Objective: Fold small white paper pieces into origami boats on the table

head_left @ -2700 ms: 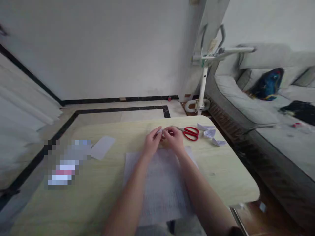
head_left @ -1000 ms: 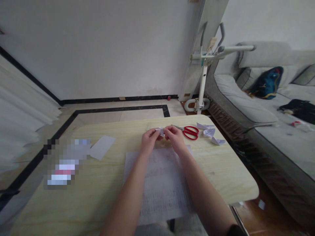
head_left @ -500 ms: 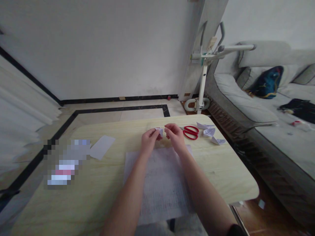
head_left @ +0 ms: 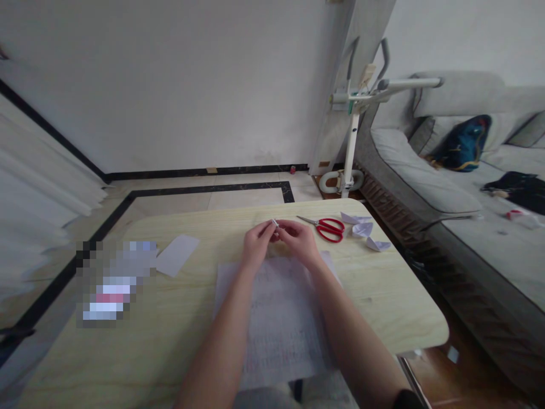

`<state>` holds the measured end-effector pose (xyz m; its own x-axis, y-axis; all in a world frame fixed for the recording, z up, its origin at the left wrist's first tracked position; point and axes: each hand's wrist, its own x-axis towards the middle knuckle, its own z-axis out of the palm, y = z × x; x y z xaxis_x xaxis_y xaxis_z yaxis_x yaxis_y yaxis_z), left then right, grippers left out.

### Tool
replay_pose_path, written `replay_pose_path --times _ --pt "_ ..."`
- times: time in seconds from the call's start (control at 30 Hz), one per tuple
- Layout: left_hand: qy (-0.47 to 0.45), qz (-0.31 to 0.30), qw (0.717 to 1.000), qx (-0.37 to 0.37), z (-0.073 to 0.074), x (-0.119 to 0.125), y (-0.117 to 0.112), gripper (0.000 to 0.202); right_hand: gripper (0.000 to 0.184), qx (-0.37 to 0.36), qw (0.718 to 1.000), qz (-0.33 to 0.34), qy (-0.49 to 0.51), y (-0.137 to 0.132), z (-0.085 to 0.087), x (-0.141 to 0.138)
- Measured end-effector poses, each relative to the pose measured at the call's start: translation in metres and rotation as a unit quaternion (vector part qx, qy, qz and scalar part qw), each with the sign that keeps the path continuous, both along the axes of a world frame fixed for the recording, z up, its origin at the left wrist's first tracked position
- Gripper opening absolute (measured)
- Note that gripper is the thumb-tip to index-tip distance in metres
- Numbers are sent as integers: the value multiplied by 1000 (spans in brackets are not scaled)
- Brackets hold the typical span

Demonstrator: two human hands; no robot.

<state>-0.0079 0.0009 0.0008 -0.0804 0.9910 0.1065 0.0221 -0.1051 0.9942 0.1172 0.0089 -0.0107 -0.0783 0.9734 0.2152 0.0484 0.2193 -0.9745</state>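
Note:
A small piece of folded white paper [head_left: 275, 223] is pinched above the far half of the table, mostly hidden by fingers. My left hand [head_left: 256, 241] is closed on its left side. My right hand [head_left: 300, 238] has its fingertips closed on the right side, close against the left ones. Just right of my right hand lie scissors with red handles [head_left: 330, 229], their blades pointing left. Under my forearms a large printed sheet [head_left: 285, 318] is spread on the table.
Several folded paper pieces [head_left: 361, 229] rest near the far right corner of the wooden table [head_left: 395, 307]. A plain white sheet [head_left: 177, 255] lies at the left, beside a pixelated area. A grey sofa [head_left: 426, 170] and white exercise equipment [head_left: 351, 136] stand beyond.
My right hand has moved left and its fingers now meet the folded paper beside my left hand. The scissors' blades have come into view.

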Motion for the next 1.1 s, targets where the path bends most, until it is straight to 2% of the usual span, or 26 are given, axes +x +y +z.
replay_pose_path --times 0.1,0.2,0.27,0.43,0.63,0.73,0.9,0.97,1.1 --pt "89 15 994 62 -4 1 0 29 28 14 999 -41 -34 -1 -3 -2" --pt "196 17 972 129 -8 2 -1 27 26 47 990 -93 -96 -2 -4 -2" --pt "212 6 967 139 -9 3 -2 27 23 65 984 -115 -121 -3 -3 -2" --pt "170 24 980 105 -9 7 -5 27 18 79 978 -138 -135 -4 -2 -3" --pt "164 73 974 135 -12 10 -6 23 13 121 969 -168 -134 -7 2 -9" --pt "131 84 981 114 -11 10 -5 24 11 129 972 -166 -103 -7 3 -11" --pt "13 37 999 21 -2 9 -4 28 12 122 973 -179 -83 -7 2 -10" --pt "-7 18 1000 2 2 9 -4 33 12 127 974 -170 -85 -7 3 -9" --pt "-21 11 1000 -12 3 7 -3 28 14 134 973 -159 -103 -7 4 -8"
